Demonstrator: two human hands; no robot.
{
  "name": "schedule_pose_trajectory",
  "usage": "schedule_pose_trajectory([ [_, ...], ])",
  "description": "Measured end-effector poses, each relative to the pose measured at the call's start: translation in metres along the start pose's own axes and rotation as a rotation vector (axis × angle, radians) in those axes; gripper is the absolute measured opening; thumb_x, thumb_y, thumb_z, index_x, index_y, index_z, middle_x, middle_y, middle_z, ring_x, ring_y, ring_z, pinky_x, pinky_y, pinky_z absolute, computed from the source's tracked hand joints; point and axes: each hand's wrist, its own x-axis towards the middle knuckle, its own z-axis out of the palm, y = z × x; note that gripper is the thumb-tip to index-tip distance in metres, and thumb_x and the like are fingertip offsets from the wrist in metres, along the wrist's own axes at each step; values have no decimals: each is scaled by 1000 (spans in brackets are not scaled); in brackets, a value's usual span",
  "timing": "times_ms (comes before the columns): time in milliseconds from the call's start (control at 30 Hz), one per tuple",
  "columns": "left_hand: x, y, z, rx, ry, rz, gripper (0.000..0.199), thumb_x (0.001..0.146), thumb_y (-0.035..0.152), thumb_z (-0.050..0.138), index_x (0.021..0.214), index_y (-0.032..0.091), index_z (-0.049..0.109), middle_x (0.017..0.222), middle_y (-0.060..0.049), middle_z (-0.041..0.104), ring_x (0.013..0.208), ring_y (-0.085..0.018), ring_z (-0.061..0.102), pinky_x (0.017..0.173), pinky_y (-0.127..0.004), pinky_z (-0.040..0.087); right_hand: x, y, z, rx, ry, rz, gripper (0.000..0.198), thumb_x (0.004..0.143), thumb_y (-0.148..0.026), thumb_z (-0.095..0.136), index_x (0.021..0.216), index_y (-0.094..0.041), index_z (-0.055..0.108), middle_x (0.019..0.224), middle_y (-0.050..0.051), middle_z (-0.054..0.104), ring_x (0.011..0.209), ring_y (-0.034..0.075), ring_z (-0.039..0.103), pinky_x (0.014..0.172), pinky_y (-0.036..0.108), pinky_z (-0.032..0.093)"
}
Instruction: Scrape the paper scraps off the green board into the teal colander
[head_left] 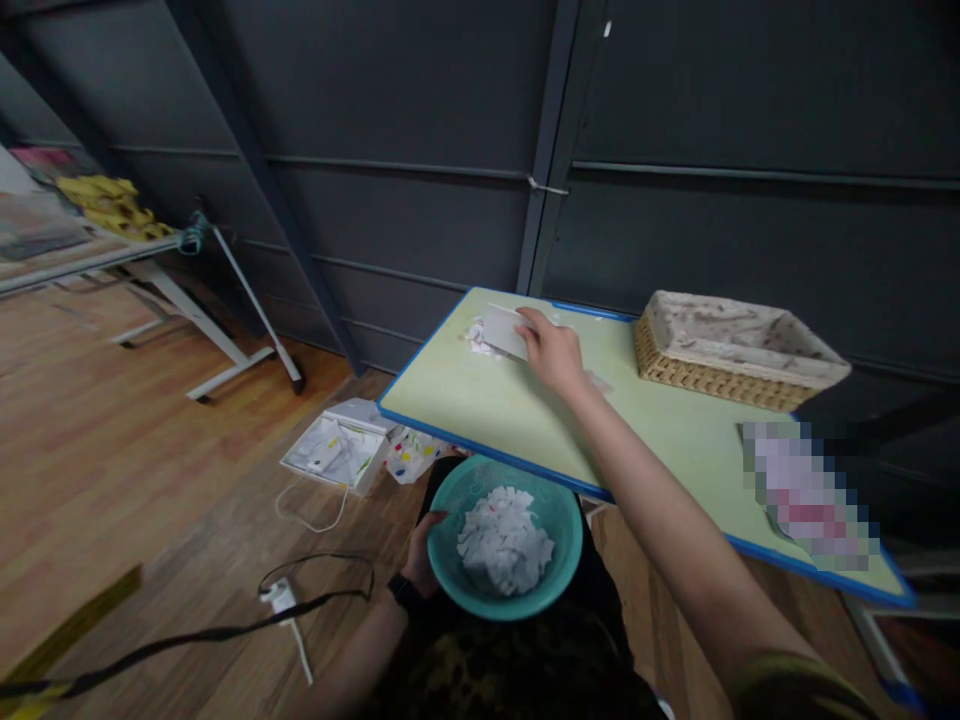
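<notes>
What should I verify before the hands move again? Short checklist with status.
1. Right hand gripping the white card: ok.
2. Card beside or over the scraps on the table: ok.
3. Card edge pressed flat to the table: cannot tell.
4. Left hand on the teal basin's rim: ok.
5. Paper heap inside the basin: ok.
6. Table scraps all in the basin: not ok.

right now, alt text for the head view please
A person's right hand holds a white card by paper scraps on a blue-edged table, while the left hand grips a teal basket of white paper pieces. A wicker basket sits on the table.
</notes>
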Motion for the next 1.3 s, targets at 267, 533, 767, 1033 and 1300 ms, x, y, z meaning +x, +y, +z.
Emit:
schedule_pose_trajectory([
  [267,16,6,-3,-33,-42,25,49,75,20,64,123,11,64,99,-14,80,93,-36,74,90,-49,54,-10,6,-2,-19,-3,-13,44,99,-34,39,135,-21,60,127,11,69,105,29,67,94,40,48],
  [533,17,11,0,29,-41,65,48,73,19,64,120,9,65,91,-15,80,90,-35,74,86,-48,56,-10,2,-2,-47,-27,-19,44,99,-32,39,136,-21,59,127,12,69,110,29,65,95,40,48],
  [767,13,10,1,85,-32,146,49,73,17,65,121,8,64,90,-15,80,90,-35,75,87,-47,55,-10,3,7,-66,-56,-72,46,100,-34,36,138,-21,58,127,13,69,109,27,66,94,38,47],
  [1033,18,6,0,85,-29,80,40,72,20,67,111,8,69,90,-16,80,93,-38,74,91,-49,52,-7,-3,12,-107,-69,-100,46,101,-35,34,139,-23,58,122,11,71,110,27,65,92,36,46],
  [1300,18,2,1,48,-109,35,45,74,20,66,118,8,66,97,-17,80,97,-38,72,93,-50,51,-4,-11,17,-146,-129,-114,47,101,-34,34,143,-27,54,117,10,73,101,27,68,86,35,47],
])
